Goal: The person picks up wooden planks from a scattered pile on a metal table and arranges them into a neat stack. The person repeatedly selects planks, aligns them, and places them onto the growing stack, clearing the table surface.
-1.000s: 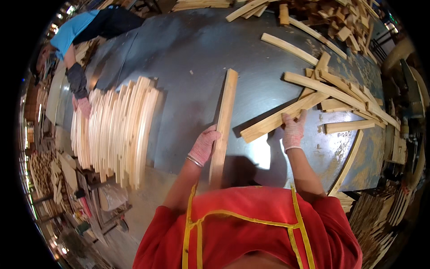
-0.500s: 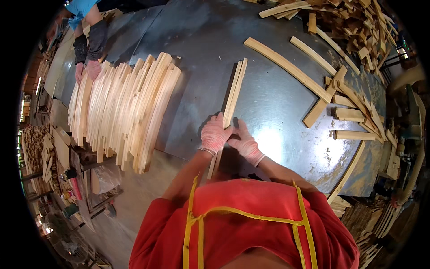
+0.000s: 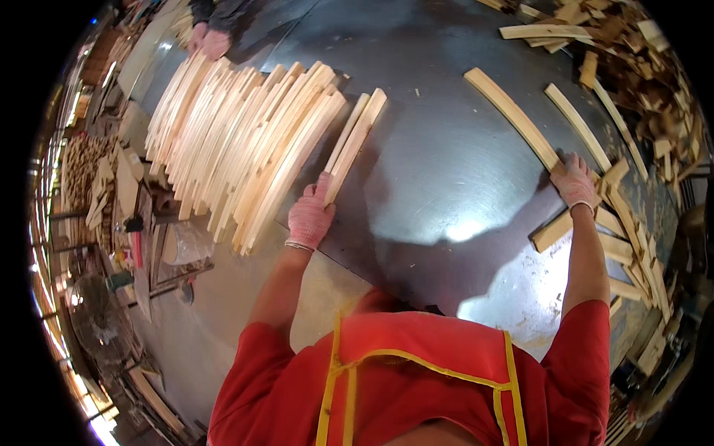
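Left hand (image 3: 310, 215), fingers clamped on paired wooden strips (image 3: 357, 145), has neared the strip row (image 3: 249, 145). Right hand (image 3: 574, 183) now touches a curved strip (image 3: 515, 117), grip unclear.

the shirt (image 3: 253, 386) is plain red, with loose short sleeves (image 3: 576, 342) that leave the forearms bare. over it goes a red apron (image 3: 424, 333), brighter across the front, its curved neckline and two straps (image 3: 338, 407) edged in yellow binding (image 3: 416, 357). the left hand (image 3: 311, 217) and right hand (image 3: 573, 182) each wear a pinkish knit glove with a paler cuff at the wrist.
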A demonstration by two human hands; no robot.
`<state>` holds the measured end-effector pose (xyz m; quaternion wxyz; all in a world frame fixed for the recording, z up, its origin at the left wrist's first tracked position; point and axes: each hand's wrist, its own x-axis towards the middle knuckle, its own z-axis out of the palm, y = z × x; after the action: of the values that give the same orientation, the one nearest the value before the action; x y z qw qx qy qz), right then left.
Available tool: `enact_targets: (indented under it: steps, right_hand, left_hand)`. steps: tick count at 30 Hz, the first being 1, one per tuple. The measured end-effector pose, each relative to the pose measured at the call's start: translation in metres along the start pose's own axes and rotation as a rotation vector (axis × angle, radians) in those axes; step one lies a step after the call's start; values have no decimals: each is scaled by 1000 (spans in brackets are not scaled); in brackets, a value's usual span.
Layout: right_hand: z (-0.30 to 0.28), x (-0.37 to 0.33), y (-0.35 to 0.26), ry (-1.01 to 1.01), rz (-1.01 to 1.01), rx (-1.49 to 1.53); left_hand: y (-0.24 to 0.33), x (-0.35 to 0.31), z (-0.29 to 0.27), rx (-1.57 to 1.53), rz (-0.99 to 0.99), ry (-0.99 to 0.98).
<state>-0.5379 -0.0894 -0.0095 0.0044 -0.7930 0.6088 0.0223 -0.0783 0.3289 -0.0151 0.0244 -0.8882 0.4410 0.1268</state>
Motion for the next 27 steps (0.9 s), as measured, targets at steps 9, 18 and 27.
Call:
enact_targets:
  steps: [9,18,27]
  right_hand:
    - [5,-82,-80,-615,60,1204]
    - [30,-250,-275,-881,273,1972]
    - [10,-254,-312,-1026,339,1945]
  left_hand:
    - [37,-6,-1,-205,-52,-10]
    - [120,-48,35,-946,7,-28]
    - [46,-37,-1,-1479,-66,-635]
